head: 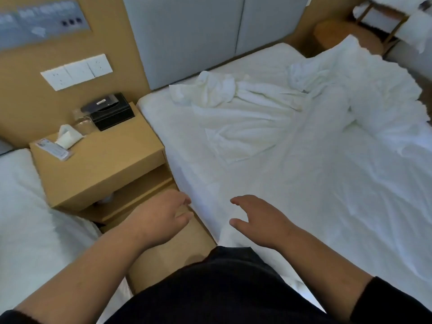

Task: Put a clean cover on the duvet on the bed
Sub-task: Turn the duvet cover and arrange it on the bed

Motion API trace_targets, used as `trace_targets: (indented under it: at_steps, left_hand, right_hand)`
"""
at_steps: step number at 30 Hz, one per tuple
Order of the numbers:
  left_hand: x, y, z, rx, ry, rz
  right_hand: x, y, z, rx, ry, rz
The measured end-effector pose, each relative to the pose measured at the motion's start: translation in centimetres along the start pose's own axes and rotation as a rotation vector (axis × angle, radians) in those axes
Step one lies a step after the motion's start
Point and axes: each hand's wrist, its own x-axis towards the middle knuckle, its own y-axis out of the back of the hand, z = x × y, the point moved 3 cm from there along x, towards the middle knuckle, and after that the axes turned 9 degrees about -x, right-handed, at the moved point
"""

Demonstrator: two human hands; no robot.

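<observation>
A white bed (177, 141) fills the middle and right of the head view. A thin white cover (245, 115) lies crumpled and partly spread near the headboard end. A thicker white duvet (364, 85) is bunched up along the far right side. My left hand (161, 218) hovers over the gap beside the bed's near edge, fingers loosely extended, holding nothing. My right hand (259, 220) hovers over the near edge of the sheet, fingers spread, also holding nothing.
A wooden nightstand (105, 164) stands left of the bed with a black tissue box (112, 111), a remote (52, 149) and a tissue pack on it. A second white bed (28, 218) lies at the far left. A grey headboard (187, 36) and a chair (383, 24) stand beyond.
</observation>
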Motion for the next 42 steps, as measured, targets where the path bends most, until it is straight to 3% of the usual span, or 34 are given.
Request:
trace_targets:
  at_steps: [9, 21, 26, 32, 35, 38, 42]
  left_hand:
    - [17.7, 4.7, 0.3, 0.052, -0.127, -0.219]
    - [36.9, 13.1, -1.2, 0.184, -0.136, -0.309]
    - [46.2, 12.2, -2.2, 0.298, -0.175, -0.415]
    - [58.1, 4.9, -4.5, 0.359, -0.331, -0.528]
    - [63.9, 0.4, -7.6, 0.652, -0.51, -0.555]
    - [68.9, -1.9, -12.2, 0.838, -0.497, -0.55]
    - [72.3, -2.1, -13.7, 0.57, -0.708, -0.452]
  right_hand:
    - [12.5, 3.5, 5.2, 0.177, -0.197, -0.01]
    - [30.2, 13.1, 11.5, 0.211, -0.263, -0.044]
    - [35.1, 10.4, 13.6, 0.289, -0.396, -0.103]
    - [42.1, 4.0, 14.9, 0.344, -0.568, -0.166]
    - [46.2, -0.6, 15.5, 0.332, -0.665, -0.193]
    - [49.1, -5.2, 15.5, 0.282, -0.734, -0.233]
    - [51.6, -8.0, 16.5, 0.2, -0.798, -0.089]
